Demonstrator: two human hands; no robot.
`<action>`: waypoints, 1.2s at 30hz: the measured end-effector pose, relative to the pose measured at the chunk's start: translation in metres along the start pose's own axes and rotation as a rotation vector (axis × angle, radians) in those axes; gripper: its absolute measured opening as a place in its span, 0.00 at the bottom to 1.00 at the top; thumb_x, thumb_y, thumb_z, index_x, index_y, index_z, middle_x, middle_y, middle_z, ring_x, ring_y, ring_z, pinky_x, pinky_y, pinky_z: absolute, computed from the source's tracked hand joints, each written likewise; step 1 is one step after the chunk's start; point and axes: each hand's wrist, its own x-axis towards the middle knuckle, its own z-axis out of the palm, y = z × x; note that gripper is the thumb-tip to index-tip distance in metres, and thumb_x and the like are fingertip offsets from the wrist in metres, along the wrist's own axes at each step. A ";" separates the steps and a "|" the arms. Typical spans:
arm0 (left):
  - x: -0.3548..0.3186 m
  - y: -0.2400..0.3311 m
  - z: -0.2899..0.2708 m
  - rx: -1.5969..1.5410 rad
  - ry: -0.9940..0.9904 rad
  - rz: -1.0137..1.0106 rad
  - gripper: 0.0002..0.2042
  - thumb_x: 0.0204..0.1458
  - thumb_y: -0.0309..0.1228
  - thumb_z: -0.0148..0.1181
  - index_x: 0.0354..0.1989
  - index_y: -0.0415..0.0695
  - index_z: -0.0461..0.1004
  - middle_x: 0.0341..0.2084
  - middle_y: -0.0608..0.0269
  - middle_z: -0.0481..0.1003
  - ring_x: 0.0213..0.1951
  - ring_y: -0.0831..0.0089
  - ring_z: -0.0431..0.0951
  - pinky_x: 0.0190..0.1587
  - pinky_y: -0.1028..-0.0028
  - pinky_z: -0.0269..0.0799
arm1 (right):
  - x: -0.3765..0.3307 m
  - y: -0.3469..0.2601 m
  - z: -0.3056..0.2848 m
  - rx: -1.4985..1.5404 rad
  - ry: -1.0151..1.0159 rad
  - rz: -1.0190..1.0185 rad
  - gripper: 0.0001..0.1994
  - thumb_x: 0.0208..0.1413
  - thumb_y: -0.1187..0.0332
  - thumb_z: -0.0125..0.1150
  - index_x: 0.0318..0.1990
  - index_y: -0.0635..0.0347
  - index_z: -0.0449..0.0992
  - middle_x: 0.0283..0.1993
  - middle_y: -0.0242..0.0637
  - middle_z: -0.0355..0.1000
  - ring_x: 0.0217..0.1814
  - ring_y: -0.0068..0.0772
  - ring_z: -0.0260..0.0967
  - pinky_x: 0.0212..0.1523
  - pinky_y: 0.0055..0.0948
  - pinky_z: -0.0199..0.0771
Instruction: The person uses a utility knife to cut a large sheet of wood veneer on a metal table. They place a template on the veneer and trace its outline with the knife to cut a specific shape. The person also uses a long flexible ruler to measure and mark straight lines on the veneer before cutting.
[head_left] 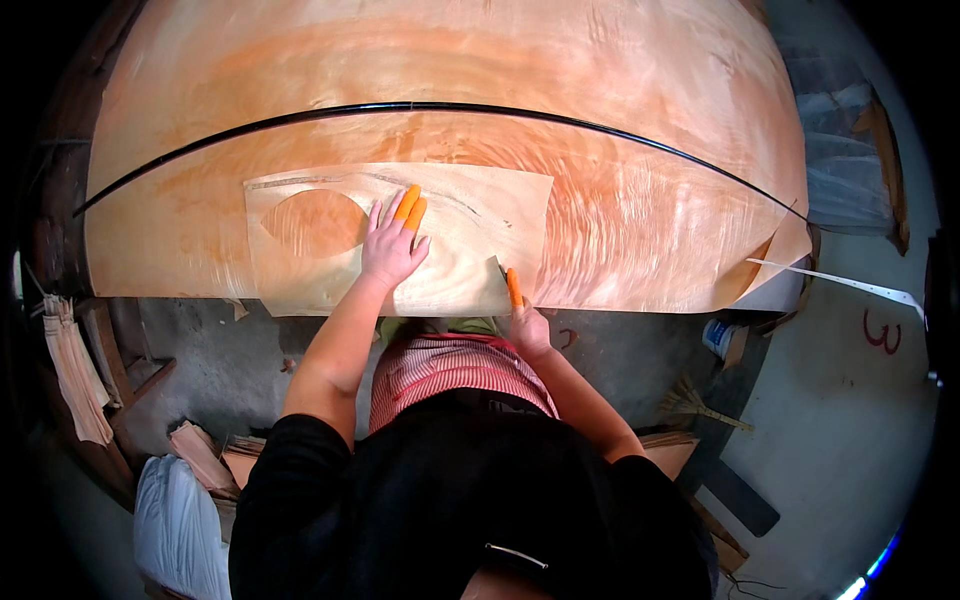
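Observation:
A pale wood veneer piece [460, 275] with an oval cut-out lies at the near edge of a large, wavy-grained veneer sheet [640, 220]. Through the cut-out the redder sheet beneath shows. My left hand [395, 245] rests flat on the pale piece, right of the oval, fingers spread, orange covers on two of them. At the near edge, toward the piece's right side, my right hand [530, 328] is closed around a knife [499, 265]. Its small blade points away from me over the pale piece; an orange-covered finger seems to lie along it. The grip itself is mostly hidden.
A long black strip [412, 106] crosses the large sheet beyond my hands. A white measuring tape [850, 278] hangs off the right side near a lifted veneer corner [775, 250]. On the floor are a straw broom [700, 402], a white tub [716, 338] and a white sack [180, 520].

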 end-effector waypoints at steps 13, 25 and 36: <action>0.001 0.001 -0.003 0.041 -0.018 -0.003 0.25 0.41 0.40 0.50 0.50 0.46 0.60 0.51 0.59 0.57 0.55 0.69 0.53 0.56 0.60 0.43 | 0.099 0.011 -0.108 0.087 0.646 -0.134 0.13 0.44 0.73 0.53 0.40 0.63 0.66 0.25 0.46 0.64 0.24 0.41 0.64 0.25 0.32 0.64; -0.010 -0.011 -0.001 -0.183 0.088 0.315 0.15 0.40 0.25 0.49 0.40 0.44 0.68 0.43 0.60 0.66 0.48 0.65 0.63 0.49 0.65 0.59 | 0.077 -0.037 -0.137 0.172 0.654 -0.281 0.08 0.42 0.77 0.53 0.34 0.64 0.70 0.26 0.43 0.66 0.27 0.39 0.65 0.26 0.30 0.64; -0.014 -0.010 0.011 -0.221 0.082 0.210 0.15 0.40 0.33 0.50 0.40 0.48 0.69 0.45 0.60 0.65 0.48 0.65 0.64 0.51 0.67 0.56 | -0.074 -0.126 -0.115 0.304 0.230 -0.664 0.16 0.28 0.76 0.59 0.33 0.61 0.69 0.32 0.39 0.65 0.24 0.38 0.67 0.22 0.28 0.68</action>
